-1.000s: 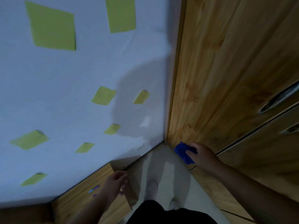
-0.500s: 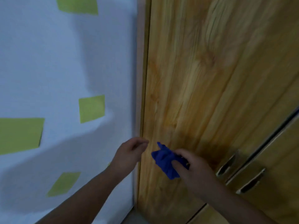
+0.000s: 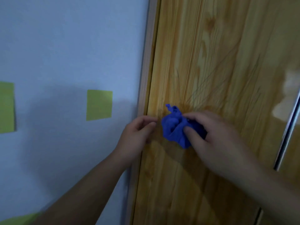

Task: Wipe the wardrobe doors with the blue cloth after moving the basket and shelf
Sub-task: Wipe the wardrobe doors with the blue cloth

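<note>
The blue cloth is held bunched into a lump against the wooden wardrobe door, near the door's left edge and at the middle height of the view. It is gripped by the right hand: the thumb is pressed on its lower front and the other fingers are curled over its right side, so that part of the cloth is hidden. A small twisted tip is seen at the top of the lump, and it points upward and a little to the left. The long axis of the lump runs roughly up and down along the door, with a slight lean.

The left hand is kept just beside the cloth, at the door's edge, apart from it. Its fingers are curled inward with the thumb close to the forefinger, and nothing is seen between them.

The door is of yellow-brown wood with a strong grain, and a light reflection is seen on it at the right. A long metal handle is fixed there. To the left a pale blue wall is met, on which yellow-green squares are placed. The room is dimly lit.
</note>
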`<state>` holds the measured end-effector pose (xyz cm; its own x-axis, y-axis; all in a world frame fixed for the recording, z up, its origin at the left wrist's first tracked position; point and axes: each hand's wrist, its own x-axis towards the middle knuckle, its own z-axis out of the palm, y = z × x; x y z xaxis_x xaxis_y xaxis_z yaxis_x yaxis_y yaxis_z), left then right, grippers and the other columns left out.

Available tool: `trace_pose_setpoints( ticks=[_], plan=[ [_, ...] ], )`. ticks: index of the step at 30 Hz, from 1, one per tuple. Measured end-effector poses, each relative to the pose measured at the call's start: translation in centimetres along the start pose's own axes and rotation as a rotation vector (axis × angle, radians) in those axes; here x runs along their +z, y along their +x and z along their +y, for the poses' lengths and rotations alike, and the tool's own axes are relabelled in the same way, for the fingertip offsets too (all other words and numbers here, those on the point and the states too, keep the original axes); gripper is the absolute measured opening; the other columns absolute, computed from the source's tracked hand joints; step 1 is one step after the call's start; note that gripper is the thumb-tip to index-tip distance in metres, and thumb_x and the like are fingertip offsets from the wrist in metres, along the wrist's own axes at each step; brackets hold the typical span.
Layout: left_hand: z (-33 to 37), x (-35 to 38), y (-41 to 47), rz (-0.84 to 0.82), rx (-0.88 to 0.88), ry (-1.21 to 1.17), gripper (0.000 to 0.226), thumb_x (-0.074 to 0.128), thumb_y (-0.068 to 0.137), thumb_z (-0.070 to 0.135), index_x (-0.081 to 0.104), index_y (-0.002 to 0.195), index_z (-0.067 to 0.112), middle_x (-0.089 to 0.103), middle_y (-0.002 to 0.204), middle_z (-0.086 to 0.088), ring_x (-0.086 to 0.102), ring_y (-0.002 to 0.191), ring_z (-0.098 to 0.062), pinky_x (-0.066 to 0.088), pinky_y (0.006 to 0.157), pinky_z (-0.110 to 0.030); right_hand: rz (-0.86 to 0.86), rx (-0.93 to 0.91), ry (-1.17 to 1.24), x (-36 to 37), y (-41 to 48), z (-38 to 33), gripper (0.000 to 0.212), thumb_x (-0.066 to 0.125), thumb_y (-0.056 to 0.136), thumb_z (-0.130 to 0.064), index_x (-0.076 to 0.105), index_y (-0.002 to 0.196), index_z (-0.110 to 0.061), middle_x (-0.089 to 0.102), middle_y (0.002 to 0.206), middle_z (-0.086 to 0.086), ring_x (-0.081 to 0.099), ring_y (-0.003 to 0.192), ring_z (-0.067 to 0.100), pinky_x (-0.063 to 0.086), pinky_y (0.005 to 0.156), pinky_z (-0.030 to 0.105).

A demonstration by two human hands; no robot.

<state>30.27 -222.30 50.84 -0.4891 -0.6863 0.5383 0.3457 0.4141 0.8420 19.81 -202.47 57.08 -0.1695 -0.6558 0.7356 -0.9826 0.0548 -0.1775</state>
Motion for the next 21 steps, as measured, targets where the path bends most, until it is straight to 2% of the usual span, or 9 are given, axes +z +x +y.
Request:
trace_pose_setpoints(
  ticks=[2, 4, 5, 7, 10, 12, 14, 19, 21],
  plan=[
    [1.1, -0.4, 1.6, 0.041, 0.064, -0.004, 0.015, 0.064, 0.101, 0.019, 0.076, 0.103, 0.029, 0.078, 0.106, 0.001, 0.071, 0.097, -0.011, 0.058, 0.074, -0.030, 0.050, -0.053, -0.106, -1.4, 2.6, -0.6, 0.031, 0.049, 0.093, -0.041, 0.059, 0.122, -0.039, 0.054, 0.109, -0.023, 0.050, 0.096, -0.005, 0.034, 0.077, 0.009],
    [1.8, -0.7, 2.9, 0.069, 0.154, 0.018, 0.020, 0.067, 0.099, 0.015, 0.074, 0.098, 0.033, 0.076, 0.096, 0.011, 0.068, 0.086, 0.003, 0.054, 0.069, -0.015, 0.102, -0.094, -0.190, -2.6, 5.0, -1.0, 0.032, 0.048, 0.094, -0.038, 0.059, 0.124, -0.035, 0.051, 0.108, -0.021, 0.046, 0.097, -0.003, 0.033, 0.077, 0.008],
    [2.1, -0.9, 3.5, 0.073, 0.199, 0.046, 0.022, 0.068, 0.098, 0.015, 0.073, 0.098, 0.037, 0.075, 0.095, 0.016, 0.067, 0.086, 0.008, 0.051, 0.070, -0.009, 0.122, -0.112, -0.224, -3.1, 6.1, -1.3, 0.032, 0.049, 0.095, -0.036, 0.059, 0.125, -0.034, 0.052, 0.109, -0.019, 0.046, 0.097, -0.002, 0.033, 0.077, 0.009],
    [2.7, -1.2, 4.4, 0.085, 0.278, 0.127, 0.026, 0.070, 0.095, 0.024, 0.069, 0.103, 0.048, 0.072, 0.106, 0.020, 0.064, 0.100, 0.012, 0.048, 0.078, -0.003, 0.162, -0.154, -0.283, -3.6, 8.2, -1.9, 0.032, 0.051, 0.095, -0.032, 0.061, 0.126, -0.029, 0.056, 0.111, -0.013, 0.050, 0.101, 0.004, 0.037, 0.081, 0.016],
    [3.5, -1.3, 5.8, 0.130, 0.371, 0.170, 0.028, 0.063, 0.086, 0.044, 0.062, 0.105, 0.064, 0.065, 0.122, 0.027, 0.061, 0.118, 0.008, 0.051, 0.091, -0.010, 0.230, -0.223, -0.411, -3.4, 11.0, -2.8, 0.031, 0.052, 0.096, -0.028, 0.061, 0.125, -0.023, 0.059, 0.113, -0.004, 0.053, 0.104, 0.014, 0.045, 0.083, 0.028],
    [3.3, -1.4, 6.6, 0.167, 0.398, 0.135, 0.029, 0.058, 0.086, 0.047, 0.061, 0.108, 0.066, 0.064, 0.121, 0.028, 0.065, 0.116, 0.003, 0.057, 0.093, -0.021, 0.274, -0.269, -0.501, -2.8, 12.6, -3.3, 0.029, 0.052, 0.097, -0.026, 0.062, 0.124, -0.018, 0.059, 0.113, 0.002, 0.053, 0.105, 0.021, 0.052, 0.082, 0.036],
    [2.7, -1.5, 7.2, 0.190, 0.407, 0.142, 0.028, 0.056, 0.091, 0.043, 0.061, 0.113, 0.060, 0.065, 0.120, 0.028, 0.067, 0.112, 0.004, 0.062, 0.091, -0.030, 0.313, -0.316, -0.610, -2.3, 14.3, -3.7, 0.027, 0.053, 0.098, -0.022, 0.062, 0.122, -0.013, 0.059, 0.112, 0.006, 0.053, 0.104, 0.025, 0.053, 0.081, 0.041],
    [1.9, -1.3, 7.8, 0.233, 0.450, 0.163, 0.035, 0.049, 0.092, 0.039, 0.061, 0.125, 0.046, 0.065, 0.120, 0.022, 0.067, 0.109, 0.000, 0.062, 0.090, -0.035, 0.210, -0.333, -0.841, 0.3, 16.9, -3.0, 0.027, 0.051, 0.098, -0.018, 0.058, 0.123, -0.013, 0.056, 0.117, 0.006, 0.049, 0.107, 0.025, 0.046, 0.091, 0.036],
    [1.8, -1.2, 7.8, 0.236, 0.457, 0.172, 0.036, 0.049, 0.092, 0.036, 0.059, 0.126, 0.047, 0.064, 0.120, 0.025, 0.066, 0.110, 0.001, 0.061, 0.091, -0.033, 0.195, -0.316, -0.860, 1.5, 16.2, -3.2, 0.021, 0.058, 0.093, -0.017, 0.064, 0.113, -0.014, 0.057, 0.107, 0.005, 0.051, 0.102, 0.024, 0.047, 0.083, 0.031]
  ],
)
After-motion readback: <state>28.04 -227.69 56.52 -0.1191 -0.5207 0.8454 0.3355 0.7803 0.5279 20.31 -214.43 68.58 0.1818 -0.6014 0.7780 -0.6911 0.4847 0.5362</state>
